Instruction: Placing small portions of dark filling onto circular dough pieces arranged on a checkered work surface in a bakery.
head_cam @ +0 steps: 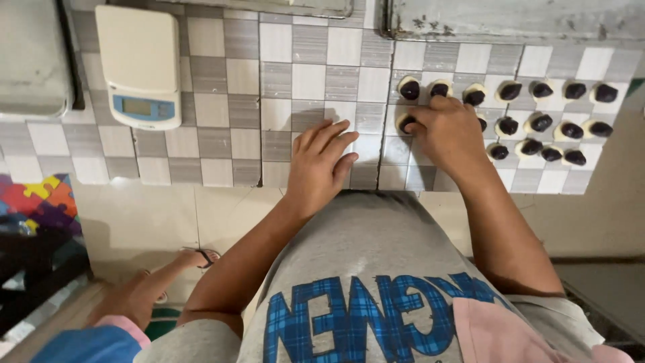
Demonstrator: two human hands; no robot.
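Seen from above: a checkered grey-and-white tiled worktop [222, 144], with a white digital kitchen scale [139, 64] at upper left and a metal tray edge [510, 20] along the top right.

Right hand [447, 134] down on the worktop among three rows of small pale dough rounds topped with dark filling balls [537, 124]. Fingers curled over the leftmost piece of the middle row [406, 123], apparently pinching or pressing it; how firm the grip is cannot be told, with the fingertips hidden under the knuckles. Left hand [321, 165] well apart from it, flat on bare tiles, fingers spread and loose, holding nothing.

Pieces laid close together, some nearly touching, the nearest ones just beside the right wrist. Bottom row close to the front edge of the worktop.

Likely trouble from here:
- Wrist or forearm brushing the neighbouring pieces while working the leftmost one, knocking dark balls off their rounds.
- Too hard a press squashing the filling or tearing the soft base.
- Soft rounds sticking to the tiles or in the grout lines, then deforming when lifted.
- A nudged piece in the bottom row rolling off the front edge to the floor [168, 215], where a sandalled foot [195, 257] stands.
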